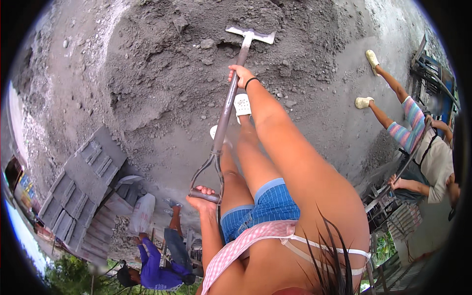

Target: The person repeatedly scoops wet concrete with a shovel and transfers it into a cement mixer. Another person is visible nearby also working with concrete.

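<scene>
A D-handled shovel (226, 110) slants up and away from me with its pale metal head in a heap of loose grey sand (162, 64). Most of the blade is sunk or hidden, so only its upper edge shows. My left hand (202, 199) is closed around the crossbar of the D-handle, close to my lap. Farther out, my right hand (241, 77), with a dark band at the wrist, wraps the shaft just below the metal head. My white clogs (242, 105) stand at the foot of the heap, beside the shaft.
At right a co-worker (437, 162) in striped shorts and cream clogs holds a long pole. Lower left, a person in purple (160, 268) is near a whitish sack (142, 214). Grey block-like slabs (83, 187) lie on corrugated sheeting. Small stones dot the ground.
</scene>
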Motion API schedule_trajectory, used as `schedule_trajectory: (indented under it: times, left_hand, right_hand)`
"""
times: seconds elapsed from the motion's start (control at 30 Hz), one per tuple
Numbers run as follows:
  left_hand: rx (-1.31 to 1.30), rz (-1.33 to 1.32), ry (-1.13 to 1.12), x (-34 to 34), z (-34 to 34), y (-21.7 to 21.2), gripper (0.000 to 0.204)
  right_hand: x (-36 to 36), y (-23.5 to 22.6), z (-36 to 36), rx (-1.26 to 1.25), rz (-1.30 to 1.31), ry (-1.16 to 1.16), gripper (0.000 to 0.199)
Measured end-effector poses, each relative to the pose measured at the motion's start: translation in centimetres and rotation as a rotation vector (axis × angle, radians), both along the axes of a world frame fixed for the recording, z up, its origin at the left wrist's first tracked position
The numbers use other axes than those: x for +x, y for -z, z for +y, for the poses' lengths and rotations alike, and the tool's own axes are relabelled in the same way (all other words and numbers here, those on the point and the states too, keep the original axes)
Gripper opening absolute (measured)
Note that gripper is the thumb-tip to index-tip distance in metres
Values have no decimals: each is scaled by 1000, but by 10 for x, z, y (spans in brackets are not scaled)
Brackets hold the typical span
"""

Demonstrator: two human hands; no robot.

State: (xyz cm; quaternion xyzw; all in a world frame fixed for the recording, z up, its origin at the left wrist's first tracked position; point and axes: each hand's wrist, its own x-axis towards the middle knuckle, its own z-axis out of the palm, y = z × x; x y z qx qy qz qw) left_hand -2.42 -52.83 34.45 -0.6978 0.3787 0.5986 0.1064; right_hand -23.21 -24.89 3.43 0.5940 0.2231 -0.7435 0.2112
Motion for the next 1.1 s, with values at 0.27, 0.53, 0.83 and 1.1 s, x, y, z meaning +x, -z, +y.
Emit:
schedule_trajectory:
  times: [0.27, 0.53, 0.83, 1.1]
  left_hand:
    - [-70, 101, 147, 74, -109, -4, 42]
    - [25, 140, 508, 99, -173, -55, 51]
    - [479, 277, 941, 113, -136, -104, 59]
    - [1005, 644, 1401, 179, 58, -241, 64]
  right_hand:
    - [92, -48, -58, -73, 20, 177, 12]
    - [257, -139, -47, 41, 19, 534, 18]
    - [493, -411, 19, 524, 171, 975, 22]
    - [809, -647, 32, 1134, 606, 1290, 28]
